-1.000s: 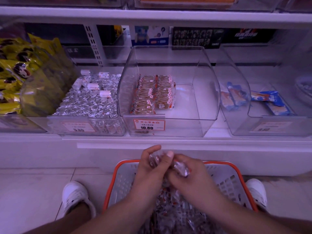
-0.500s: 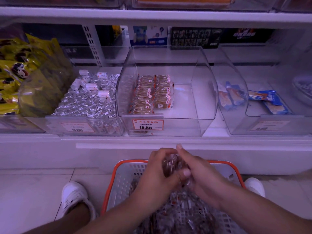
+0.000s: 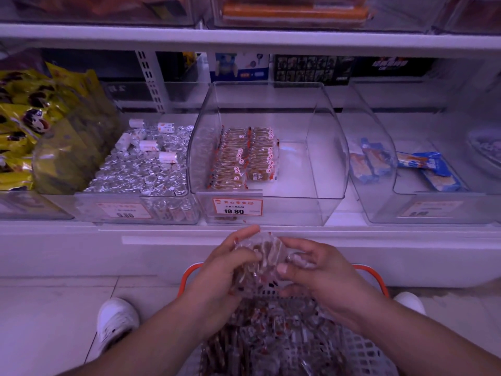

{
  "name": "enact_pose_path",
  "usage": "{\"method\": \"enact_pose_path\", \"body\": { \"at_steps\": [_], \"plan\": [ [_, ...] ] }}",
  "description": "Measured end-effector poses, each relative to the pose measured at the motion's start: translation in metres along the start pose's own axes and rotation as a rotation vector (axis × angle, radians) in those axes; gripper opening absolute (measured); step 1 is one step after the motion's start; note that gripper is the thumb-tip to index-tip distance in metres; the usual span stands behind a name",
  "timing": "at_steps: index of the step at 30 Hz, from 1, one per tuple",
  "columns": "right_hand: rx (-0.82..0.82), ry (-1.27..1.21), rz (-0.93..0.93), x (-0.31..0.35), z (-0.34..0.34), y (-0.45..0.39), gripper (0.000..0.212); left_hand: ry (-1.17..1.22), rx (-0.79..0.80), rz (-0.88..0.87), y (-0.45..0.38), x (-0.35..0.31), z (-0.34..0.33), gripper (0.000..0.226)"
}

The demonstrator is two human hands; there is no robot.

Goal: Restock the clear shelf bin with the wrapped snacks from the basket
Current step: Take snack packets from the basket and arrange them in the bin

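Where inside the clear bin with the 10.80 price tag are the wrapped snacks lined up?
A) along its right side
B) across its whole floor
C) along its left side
C: the wrapped snacks stand in two rows on the left of the clear bin, whose right half lies bare.

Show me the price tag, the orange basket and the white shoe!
price tag (image 3: 237, 207), head view, on its printed number.
orange basket (image 3: 377, 278), head view, on its right rim.
white shoe (image 3: 117, 320), head view, on its top.

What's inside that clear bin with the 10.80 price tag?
The clear plastic shelf bin holds two neat rows of brown wrapped snacks on its left side; its right side is bare. The orange-and-white price label hides part of the front.
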State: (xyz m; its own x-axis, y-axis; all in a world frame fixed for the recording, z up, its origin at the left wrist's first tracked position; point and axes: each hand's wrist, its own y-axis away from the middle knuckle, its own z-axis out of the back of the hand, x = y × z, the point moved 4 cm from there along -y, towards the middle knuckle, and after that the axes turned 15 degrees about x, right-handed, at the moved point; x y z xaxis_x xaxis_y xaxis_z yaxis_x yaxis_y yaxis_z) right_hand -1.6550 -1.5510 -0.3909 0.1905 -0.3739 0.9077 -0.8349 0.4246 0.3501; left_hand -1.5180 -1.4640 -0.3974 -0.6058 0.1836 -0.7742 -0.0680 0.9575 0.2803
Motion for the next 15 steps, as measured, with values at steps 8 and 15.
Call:
{"method": "enact_pose_path", "body": {
  "at_steps": [8,15],
  "plan": [
    [0.015,0.594,-0.102,-0.003,0.004,0.002,0.074,-0.066,-0.081,0.058,0.004,0.012,-0.002,0.06],
    [-0.404,0.248,0.153,0.014,0.031,0.001,0.018,0.019,-0.18,-0.033,0.0,0.006,-0.001,0.044]
  ]
}}
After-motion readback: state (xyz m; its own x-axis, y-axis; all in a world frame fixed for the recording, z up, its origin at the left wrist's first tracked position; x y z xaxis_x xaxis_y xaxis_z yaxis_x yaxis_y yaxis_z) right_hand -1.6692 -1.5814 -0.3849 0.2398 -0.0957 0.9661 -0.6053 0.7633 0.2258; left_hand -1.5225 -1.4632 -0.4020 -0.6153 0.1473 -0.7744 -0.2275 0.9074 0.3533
